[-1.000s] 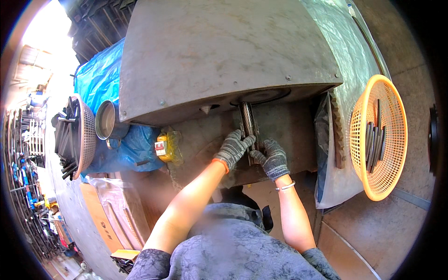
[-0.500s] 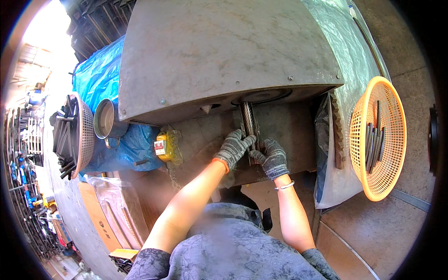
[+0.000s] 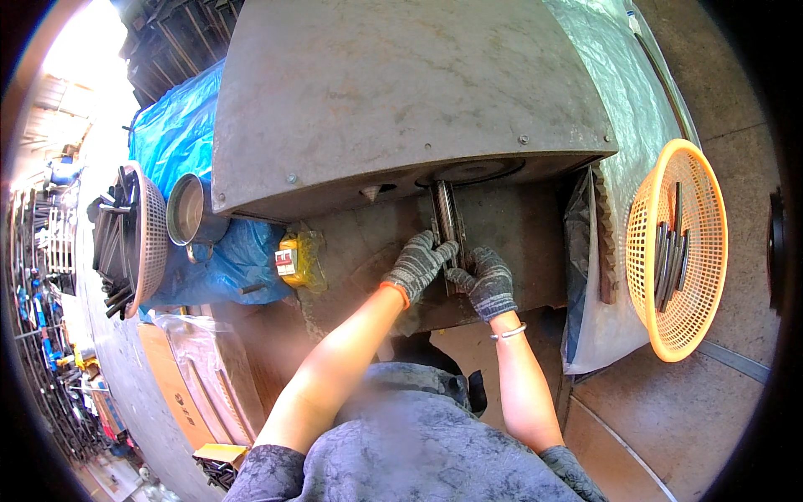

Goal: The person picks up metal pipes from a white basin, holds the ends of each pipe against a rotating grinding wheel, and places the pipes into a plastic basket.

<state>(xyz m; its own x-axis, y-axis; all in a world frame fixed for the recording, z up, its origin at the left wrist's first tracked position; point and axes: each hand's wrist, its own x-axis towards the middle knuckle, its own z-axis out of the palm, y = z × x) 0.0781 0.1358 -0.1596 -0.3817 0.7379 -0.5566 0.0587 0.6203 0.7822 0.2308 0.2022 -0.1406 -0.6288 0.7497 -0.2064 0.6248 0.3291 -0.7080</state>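
Note:
A shiny dark tube [image 3: 447,213] points from the round opening under the large grey metal housing [image 3: 401,84] toward me, lying along a narrow metal guide. My left hand [image 3: 420,261], in a grey striped knit glove with an orange cuff, closes on the near part of the tube from the left. From the right, my right hand [image 3: 488,284], gloved alike and with a bangle at the wrist, has its thumb and bent fingers closed at the tube's near end. The gloves hide that end and the exact fingertip contact.
An orange plastic basket [image 3: 715,276] with several black tubes stands right. At left are a pale basket [image 3: 155,243] full of black tubes, a metal pot [image 3: 189,209] and a yellow switch box [image 3: 299,261] on blue plastic sheeting [image 3: 184,117]. Cardboard [image 3: 171,376] lies lower left.

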